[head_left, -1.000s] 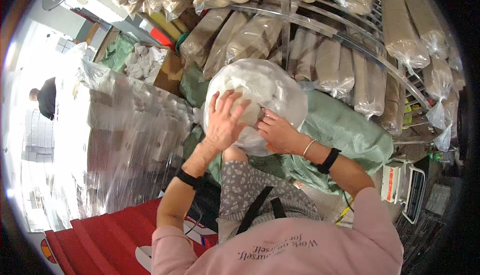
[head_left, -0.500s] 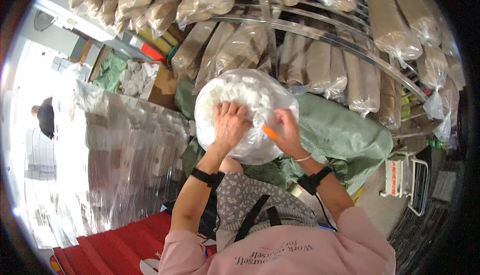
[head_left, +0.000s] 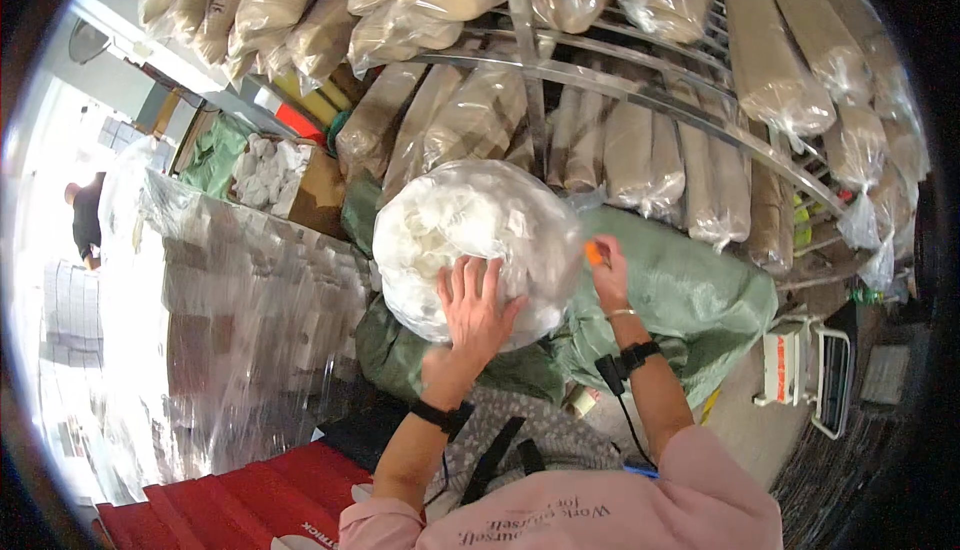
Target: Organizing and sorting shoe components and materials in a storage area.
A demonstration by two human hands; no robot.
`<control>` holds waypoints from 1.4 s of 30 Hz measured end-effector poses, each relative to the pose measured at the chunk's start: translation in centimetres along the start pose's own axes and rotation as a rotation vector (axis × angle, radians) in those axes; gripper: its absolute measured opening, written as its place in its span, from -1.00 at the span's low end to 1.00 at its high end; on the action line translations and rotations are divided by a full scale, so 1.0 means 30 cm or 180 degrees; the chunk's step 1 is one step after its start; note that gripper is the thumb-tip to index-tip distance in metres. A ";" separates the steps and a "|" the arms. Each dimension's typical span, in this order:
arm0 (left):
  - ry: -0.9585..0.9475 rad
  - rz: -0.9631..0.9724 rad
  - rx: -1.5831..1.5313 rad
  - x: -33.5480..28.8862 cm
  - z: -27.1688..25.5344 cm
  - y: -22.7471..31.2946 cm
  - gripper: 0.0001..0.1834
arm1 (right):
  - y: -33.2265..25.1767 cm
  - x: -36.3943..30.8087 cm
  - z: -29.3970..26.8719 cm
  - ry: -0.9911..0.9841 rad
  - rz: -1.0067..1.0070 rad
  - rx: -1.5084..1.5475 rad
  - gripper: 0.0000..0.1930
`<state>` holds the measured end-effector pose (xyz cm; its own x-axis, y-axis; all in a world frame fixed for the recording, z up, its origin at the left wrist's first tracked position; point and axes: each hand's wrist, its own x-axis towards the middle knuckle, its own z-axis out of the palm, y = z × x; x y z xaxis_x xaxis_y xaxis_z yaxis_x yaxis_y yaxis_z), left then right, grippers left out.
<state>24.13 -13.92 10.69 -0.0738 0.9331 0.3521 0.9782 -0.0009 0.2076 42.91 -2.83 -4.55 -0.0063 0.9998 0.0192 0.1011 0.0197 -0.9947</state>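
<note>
A big round clear plastic bag (head_left: 540, 235) packed with soft white material sits in front of me on green woven sacking. My left hand (head_left: 472, 315) lies on the near side of the bag, fingers spread and palm down. At the bag's right edge, apart from its top, my right hand (head_left: 611, 278) is closed around a small orange object (head_left: 597, 252). Most of that object is hidden by the fingers, so its kind does not show. Black bands with a cable are on my wrists.
A metal rack (head_left: 640, 90) ahead holds many plastic-wrapped brown rolls (head_left: 640, 155). Film-wrapped stacks (head_left: 230, 300) stand at left, before an open carton (head_left: 320, 185). Green sacking (head_left: 670, 280) spreads right, near a white-framed cart (head_left: 800, 365). A person (head_left: 88, 218) is far left.
My right hand has moved from the bag's gathered middle out to its right edge with the orange object. My left hand has slid nearer to me and its fingers have straightened.
</note>
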 end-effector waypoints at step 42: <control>0.2010 -0.3409 -0.3940 0.424 -0.279 -1.659 -0.41 | -1.029 0.292 1.502 -0.3013 -0.0482 0.1817 -0.76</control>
<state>-27.11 -5.01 12.47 -0.8807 0.4356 -0.1858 -0.2359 -0.0633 0.9697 -5.11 5.11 21.77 -0.7601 0.5757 0.3014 -0.4355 -0.1071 -0.8938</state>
